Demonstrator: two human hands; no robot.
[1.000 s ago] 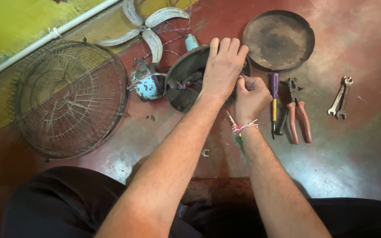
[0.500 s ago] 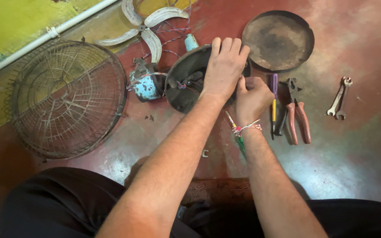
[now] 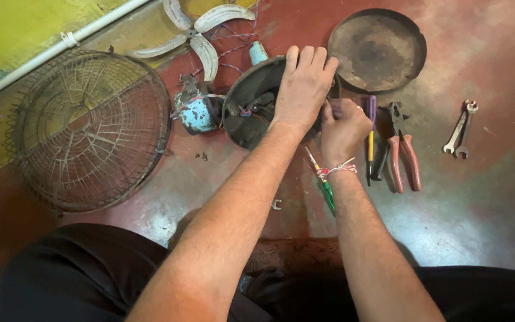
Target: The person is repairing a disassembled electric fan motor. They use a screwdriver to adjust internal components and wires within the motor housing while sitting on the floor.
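Both hands unmoved on upturned round housing

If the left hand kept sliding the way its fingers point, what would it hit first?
The left hand lies on the dark round housing, fingers pointing up the picture. Past its rim comes bare red floor; the round metal pan lies slightly right.
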